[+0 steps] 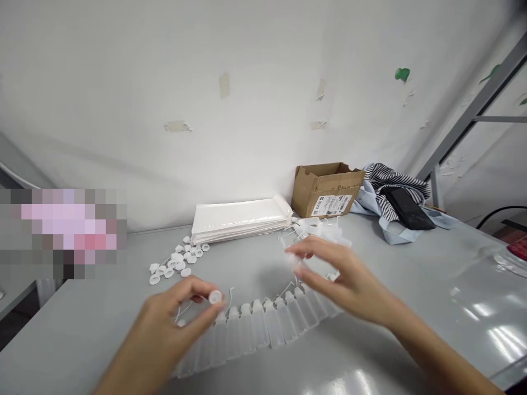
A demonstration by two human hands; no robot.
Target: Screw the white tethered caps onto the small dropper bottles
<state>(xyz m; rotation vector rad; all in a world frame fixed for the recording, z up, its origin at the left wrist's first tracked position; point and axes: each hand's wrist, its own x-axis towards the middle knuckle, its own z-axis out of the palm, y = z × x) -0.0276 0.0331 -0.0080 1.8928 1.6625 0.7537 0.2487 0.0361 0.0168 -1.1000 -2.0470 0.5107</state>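
Observation:
My left hand (177,321) pinches a small white cap (215,297) between thumb and forefinger, above the left part of the bottle row. A row of slim translucent plastic bottles (257,326) lies side by side on the table, necks pointing away from me; some have thin white strips at the neck. Over the right end of that row, my right hand (329,271) closes thumb and forefinger on a small whitish piece (293,259), too blurred to name. Loose white caps (179,265) are scattered beyond my left hand. More translucent pieces (323,227) lie behind my right hand, partly hidden.
A stack of white padded envelopes (242,216) rests against the wall. To its right stands an open cardboard box (325,189), then striped cloth (395,178) with a black phone-like object (407,208) on it. The grey table (411,296) reflects lights at right.

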